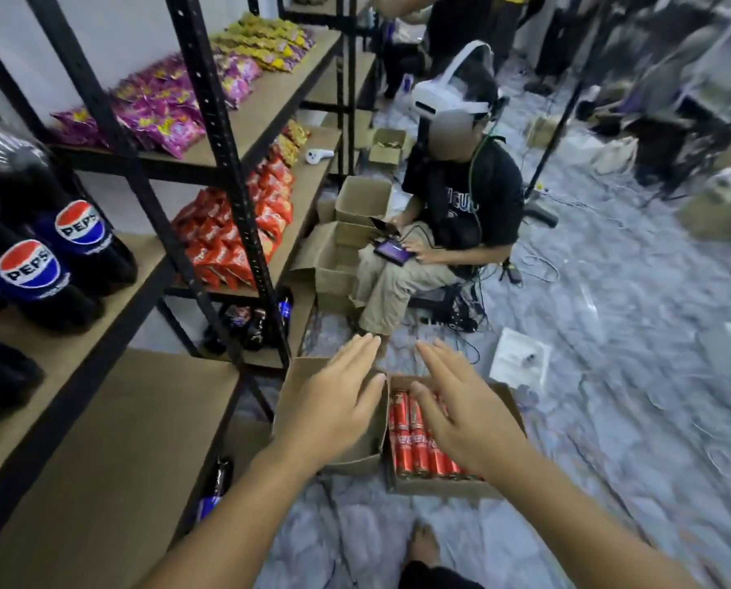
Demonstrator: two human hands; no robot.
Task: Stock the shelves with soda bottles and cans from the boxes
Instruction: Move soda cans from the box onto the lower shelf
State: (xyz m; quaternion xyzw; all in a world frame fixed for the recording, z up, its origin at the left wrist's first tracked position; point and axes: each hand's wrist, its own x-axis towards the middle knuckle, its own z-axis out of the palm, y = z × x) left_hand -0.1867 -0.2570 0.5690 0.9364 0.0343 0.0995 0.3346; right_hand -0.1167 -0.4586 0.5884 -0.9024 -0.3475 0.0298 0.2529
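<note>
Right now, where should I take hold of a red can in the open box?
Come from above. The red cans lie on their sides, packed tight in the cardboard box, so only their curved upper bodies show. Wrap fingers across one can's mid-body, probably with the right hand above them.

Dim indoor light, blurred, distorted edges

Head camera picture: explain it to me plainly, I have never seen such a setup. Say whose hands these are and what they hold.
No machine here: a person wears a camera on the head, so you look down along their own arms. The left hand and the right hand are open, holding nothing. Below the right hand, a cardboard box on the floor holds red cans; a second box sits beside it. Pepsi bottles stand on the shelf at the left.
</note>
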